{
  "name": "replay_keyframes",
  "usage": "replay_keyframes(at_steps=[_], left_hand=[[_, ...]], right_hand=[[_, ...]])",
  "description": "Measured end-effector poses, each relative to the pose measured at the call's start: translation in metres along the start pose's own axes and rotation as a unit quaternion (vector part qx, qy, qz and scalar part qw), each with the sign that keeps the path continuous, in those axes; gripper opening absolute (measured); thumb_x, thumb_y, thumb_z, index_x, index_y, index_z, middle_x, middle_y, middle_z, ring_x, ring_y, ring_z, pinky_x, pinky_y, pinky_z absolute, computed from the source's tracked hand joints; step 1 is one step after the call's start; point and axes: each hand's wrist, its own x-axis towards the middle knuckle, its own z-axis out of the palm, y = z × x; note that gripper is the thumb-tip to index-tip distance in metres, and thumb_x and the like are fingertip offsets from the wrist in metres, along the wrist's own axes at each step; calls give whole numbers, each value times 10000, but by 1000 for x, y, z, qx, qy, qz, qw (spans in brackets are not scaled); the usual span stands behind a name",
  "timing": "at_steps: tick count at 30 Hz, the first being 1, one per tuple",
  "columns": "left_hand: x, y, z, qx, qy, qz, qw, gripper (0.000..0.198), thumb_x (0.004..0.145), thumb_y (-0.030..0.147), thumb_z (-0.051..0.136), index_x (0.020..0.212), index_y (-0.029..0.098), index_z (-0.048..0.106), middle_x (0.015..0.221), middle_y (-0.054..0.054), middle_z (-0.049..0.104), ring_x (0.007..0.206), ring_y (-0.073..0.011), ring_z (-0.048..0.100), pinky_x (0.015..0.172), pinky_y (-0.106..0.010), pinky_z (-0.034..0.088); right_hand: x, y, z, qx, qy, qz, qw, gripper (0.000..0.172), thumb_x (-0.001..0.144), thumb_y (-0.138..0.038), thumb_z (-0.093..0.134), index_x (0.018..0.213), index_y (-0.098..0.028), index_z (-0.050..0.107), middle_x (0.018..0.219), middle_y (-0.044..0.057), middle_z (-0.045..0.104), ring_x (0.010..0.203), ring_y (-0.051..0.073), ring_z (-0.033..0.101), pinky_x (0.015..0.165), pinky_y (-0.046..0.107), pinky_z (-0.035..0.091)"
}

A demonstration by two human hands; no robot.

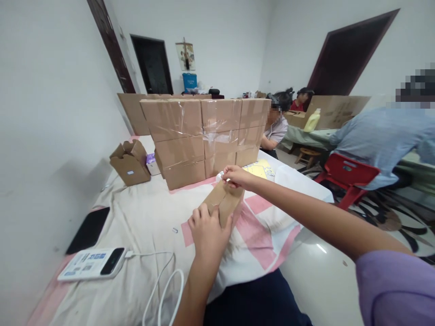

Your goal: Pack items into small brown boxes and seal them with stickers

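A small brown cardboard box (227, 201) lies on the cloth-covered table in front of me, its top seam running lengthwise. My left hand (209, 226) grips the near end of the box, fingers across its top and thumb toward its right side. At the far end, my right hand (235, 176) is closed in a pinch just above the box top. A small white thing (219, 176) shows beside those fingertips; its kind is not clear, and the pinched fingers hide what they hold.
Behind the box stands a wall of taped cardboard boxes (204, 136). An open carton (131, 165) stands at the left. A white power bank (91, 263) with its cable and a black tablet-like slab (88, 230) lie nearer. People sit at the right near a red chair (351, 170).
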Motion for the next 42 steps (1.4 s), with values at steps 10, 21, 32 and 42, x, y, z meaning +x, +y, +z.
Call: replay_keyframes(at_steps=[10, 21, 32, 42], left_hand=[[2, -4, 3, -14, 5, -10, 1000, 467, 930, 536, 506, 1244, 251, 702, 1080, -110, 561, 1017, -303, 476, 897, -450, 384], [1, -5, 2, -29, 0, -19, 999, 456, 937, 538, 501, 1247, 270, 701, 1071, -103, 554, 1012, -304, 478, 887, -449, 379], [-3, -7, 5, -15, 16, 2, 1000, 437, 946, 501, 501, 1255, 261, 698, 1058, -112, 564, 995, -298, 467, 860, -440, 376], [-4, -7, 7, 3, 22, 10, 1000, 429, 940, 507, 514, 1251, 272, 694, 1061, -106, 559, 1001, -293, 479, 860, -435, 380]], right_hand=[[4, -8, 7, -234, -38, 120, 964, 222, 683, -25, 638, 506, -138, 566, 393, -3, 526, 368, 79, 436, 383, 191, 297], [-18, -24, -11, -345, -80, 193, 915, 379, 913, -326, 630, 585, -156, 545, 461, -29, 458, 408, 73, 357, 436, 221, 299], [-15, 16, -33, -495, -80, -211, 839, 398, 887, -127, 573, 1230, -243, 738, 1065, 83, 765, 906, 210, 683, 724, 256, 428], [-31, 58, -43, -461, -71, -298, 833, 446, 926, -138, 511, 1302, -275, 707, 1116, 70, 763, 944, 204, 685, 764, 263, 446]])
